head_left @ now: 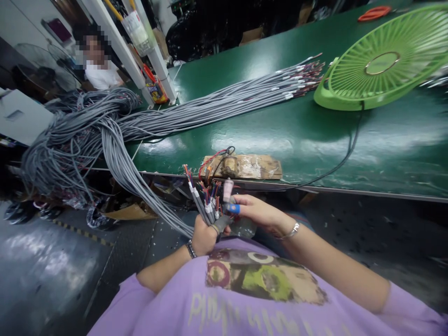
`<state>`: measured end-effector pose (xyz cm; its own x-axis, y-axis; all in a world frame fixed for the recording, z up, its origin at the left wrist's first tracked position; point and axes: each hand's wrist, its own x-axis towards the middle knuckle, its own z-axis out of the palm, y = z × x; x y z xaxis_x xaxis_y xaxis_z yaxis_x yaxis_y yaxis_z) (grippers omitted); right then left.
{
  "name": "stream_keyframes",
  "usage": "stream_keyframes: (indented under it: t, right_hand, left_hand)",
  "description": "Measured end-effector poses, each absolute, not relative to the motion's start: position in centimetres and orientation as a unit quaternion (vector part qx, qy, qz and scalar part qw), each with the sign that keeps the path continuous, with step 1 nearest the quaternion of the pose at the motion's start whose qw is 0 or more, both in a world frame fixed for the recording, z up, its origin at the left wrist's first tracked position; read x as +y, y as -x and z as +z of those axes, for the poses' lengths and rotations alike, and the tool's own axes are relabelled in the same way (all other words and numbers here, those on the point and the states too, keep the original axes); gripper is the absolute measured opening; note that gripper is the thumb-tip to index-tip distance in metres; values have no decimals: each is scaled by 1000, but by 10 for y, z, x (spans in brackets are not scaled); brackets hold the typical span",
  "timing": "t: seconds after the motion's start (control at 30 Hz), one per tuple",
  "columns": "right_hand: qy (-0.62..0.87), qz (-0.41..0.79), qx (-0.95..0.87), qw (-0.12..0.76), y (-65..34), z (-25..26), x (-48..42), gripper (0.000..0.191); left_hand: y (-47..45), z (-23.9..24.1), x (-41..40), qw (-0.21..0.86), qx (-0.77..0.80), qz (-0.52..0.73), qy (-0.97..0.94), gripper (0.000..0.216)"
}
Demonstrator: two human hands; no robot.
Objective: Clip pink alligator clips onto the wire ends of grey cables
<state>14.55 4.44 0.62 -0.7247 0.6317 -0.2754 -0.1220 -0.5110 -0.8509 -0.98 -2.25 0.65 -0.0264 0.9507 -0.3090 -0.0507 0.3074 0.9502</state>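
My left hand [203,237] is closed round a bunch of grey cables [201,205], whose stripped ends fan upward with red, blue and white wires showing. My right hand [257,212] reaches in from the right, its fingertips covered with finger cots, one blue and one pale pink, pinching at the cable ends. Both hands are held in front of my chest, just below the front edge of the green table [385,144]. The held cables run down and left into a large grey heap [80,135].
A long bundle of grey cables [238,98] lies across the green table. A green fan [381,60] stands at the right, its black cord trailing to the edge. A wooden block with wires [245,166] sits at the table edge. Another person [100,65] sits far left.
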Motion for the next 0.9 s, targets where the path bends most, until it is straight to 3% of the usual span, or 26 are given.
stream_keyframes:
  t: [0.27,0.57,0.7,0.9]
  right_hand:
    - [294,762,-531,225,-142,8,41,45]
    - [351,759,-464,293,-150,1,34,50]
    - [359,773,-407,329,-138,3,22,45]
    - [326,787,-420,312,-123,5,22,37]
  left_hand:
    - [11,16,-16,627,554,322,-444,35]
    - [11,2,-16,584,581,435,-365,39]
    - [11,5,-15,597,573,427,-365,39]
    - [16,0,-20,598,552,407,-415,34]
